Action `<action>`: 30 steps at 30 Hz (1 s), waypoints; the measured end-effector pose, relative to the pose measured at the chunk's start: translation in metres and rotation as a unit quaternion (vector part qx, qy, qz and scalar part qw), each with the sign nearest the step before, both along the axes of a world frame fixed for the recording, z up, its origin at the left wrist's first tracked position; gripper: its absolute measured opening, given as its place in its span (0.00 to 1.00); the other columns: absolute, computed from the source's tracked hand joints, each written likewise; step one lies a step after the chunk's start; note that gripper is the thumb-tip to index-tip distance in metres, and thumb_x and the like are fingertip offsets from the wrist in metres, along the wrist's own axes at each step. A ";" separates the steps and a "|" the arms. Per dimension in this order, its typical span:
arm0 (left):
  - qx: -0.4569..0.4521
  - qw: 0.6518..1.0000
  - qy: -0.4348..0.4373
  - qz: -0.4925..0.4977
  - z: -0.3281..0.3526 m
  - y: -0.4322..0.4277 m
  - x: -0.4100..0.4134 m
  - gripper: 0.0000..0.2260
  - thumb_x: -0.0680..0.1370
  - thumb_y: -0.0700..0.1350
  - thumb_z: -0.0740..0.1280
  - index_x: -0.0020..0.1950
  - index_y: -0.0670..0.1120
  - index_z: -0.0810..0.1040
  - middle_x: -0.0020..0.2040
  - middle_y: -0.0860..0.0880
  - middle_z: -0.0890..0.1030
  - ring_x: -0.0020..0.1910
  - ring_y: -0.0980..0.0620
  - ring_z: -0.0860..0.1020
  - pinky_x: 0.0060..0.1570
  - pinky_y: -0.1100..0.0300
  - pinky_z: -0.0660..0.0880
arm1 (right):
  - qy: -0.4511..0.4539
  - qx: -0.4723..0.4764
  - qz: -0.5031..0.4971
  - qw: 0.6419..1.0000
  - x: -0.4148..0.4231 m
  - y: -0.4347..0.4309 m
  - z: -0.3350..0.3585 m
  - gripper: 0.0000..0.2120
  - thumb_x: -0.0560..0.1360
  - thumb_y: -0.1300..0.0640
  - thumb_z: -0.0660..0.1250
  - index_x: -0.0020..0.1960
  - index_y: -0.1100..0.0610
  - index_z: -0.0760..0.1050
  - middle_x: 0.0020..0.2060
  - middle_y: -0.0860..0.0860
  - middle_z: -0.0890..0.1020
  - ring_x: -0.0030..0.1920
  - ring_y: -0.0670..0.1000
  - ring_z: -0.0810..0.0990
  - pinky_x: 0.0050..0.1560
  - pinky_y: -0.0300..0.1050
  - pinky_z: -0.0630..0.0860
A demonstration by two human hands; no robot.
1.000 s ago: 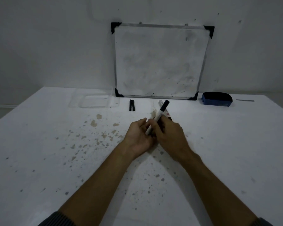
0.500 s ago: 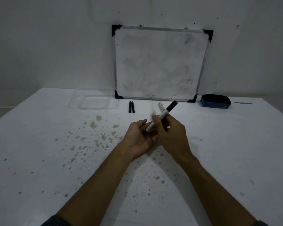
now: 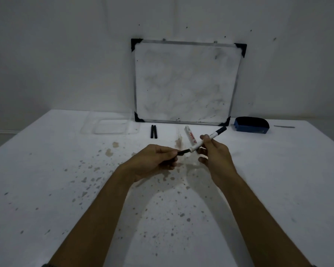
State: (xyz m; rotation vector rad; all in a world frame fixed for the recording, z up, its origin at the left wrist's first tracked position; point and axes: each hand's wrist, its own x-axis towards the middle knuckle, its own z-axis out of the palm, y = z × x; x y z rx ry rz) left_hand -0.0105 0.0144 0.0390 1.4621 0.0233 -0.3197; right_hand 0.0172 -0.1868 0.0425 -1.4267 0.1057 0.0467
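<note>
Above the middle of the white table (image 3: 278, 189), my right hand (image 3: 214, 155) grips a white marker (image 3: 210, 136) by its barrel, its black end pointing up and right. My left hand (image 3: 154, 160) pinches a small black piece (image 3: 181, 152) at the marker's lower end. Whether that piece still touches the barrel I cannot tell. A second white marker (image 3: 190, 136) with red print lies on the table just behind my hands.
A whiteboard (image 3: 185, 81) with black corners leans against the wall at the back. Two short black caps (image 3: 153, 131) lie side by side before it. A clear plastic tray (image 3: 110, 126) sits back left and a blue eraser (image 3: 251, 125) back right. Brown stains spot the table.
My hands have drawn apart: the left went left with the black piece, the right went right and tilted the marker flatter. The view also tipped slightly downward.
</note>
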 end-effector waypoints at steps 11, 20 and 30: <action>0.293 0.900 -0.205 0.250 -0.031 0.022 -0.001 0.10 0.83 0.45 0.67 0.62 0.48 0.82 0.53 0.52 0.83 0.52 0.58 0.79 0.46 0.75 0.71 | -0.179 -0.474 0.057 0.860 -0.009 0.005 -0.022 0.15 0.76 0.48 0.73 0.59 0.54 0.80 0.49 0.50 0.84 0.46 0.49 0.82 0.53 0.48 0.82; 0.305 0.890 -0.204 0.271 -0.037 0.024 0.005 0.09 0.82 0.44 0.66 0.60 0.45 0.83 0.53 0.49 0.84 0.51 0.55 0.80 0.42 0.75 0.72 | -0.264 -0.584 -0.009 0.767 -0.009 0.015 -0.043 0.16 0.76 0.48 0.72 0.61 0.54 0.80 0.56 0.54 0.82 0.55 0.56 0.78 0.57 0.52 0.74; 0.351 0.887 -0.168 0.249 0.007 0.095 -0.029 0.07 0.81 0.46 0.68 0.56 0.50 0.85 0.47 0.51 0.84 0.43 0.56 0.81 0.38 0.68 0.74 | -0.326 -0.507 0.236 0.762 -0.030 0.091 -0.022 0.20 0.80 0.51 0.65 0.71 0.54 0.72 0.67 0.51 0.75 0.67 0.53 0.73 0.66 0.45 0.68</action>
